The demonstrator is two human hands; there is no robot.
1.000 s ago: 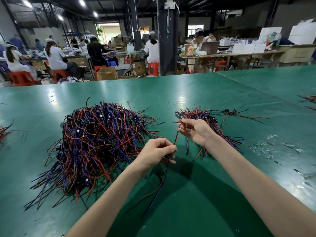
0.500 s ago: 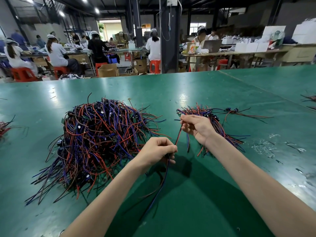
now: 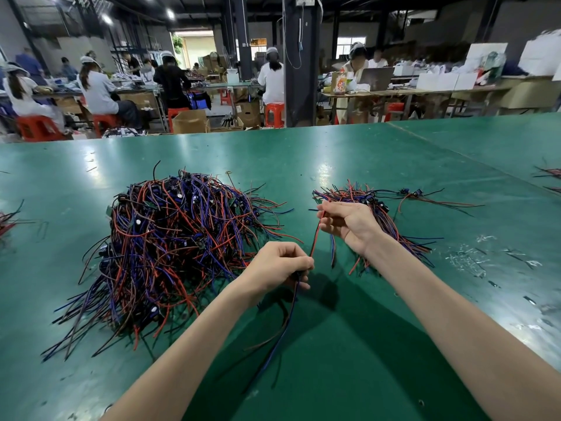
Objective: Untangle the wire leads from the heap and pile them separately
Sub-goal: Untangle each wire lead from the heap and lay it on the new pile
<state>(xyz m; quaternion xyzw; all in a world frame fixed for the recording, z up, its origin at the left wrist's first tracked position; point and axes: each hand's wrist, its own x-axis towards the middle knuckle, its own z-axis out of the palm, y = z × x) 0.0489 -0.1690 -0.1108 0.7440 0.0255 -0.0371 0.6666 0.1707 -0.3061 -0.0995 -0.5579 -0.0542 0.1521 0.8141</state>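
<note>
green-topped worktable (image 3: 334, 153) in front, dark steel pillar (image 3: 302, 71), ceiling lamps (image 3: 170, 14), bright doorway (image 3: 197, 50), small window (image 3: 346, 41), red plastic stools (image 3: 274, 113), cardboard boxes (image 3: 189, 121), seated workers in white caps (image 3: 97, 86), cluttered far benches (image 3: 394, 92)

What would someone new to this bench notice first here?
The big tangled heap of red, blue and black wires sits left of centre on the green table. A smaller, flatter pile lies to its right. In front of them, the left hand and right hand hold one red lead running straight between them.
</note>
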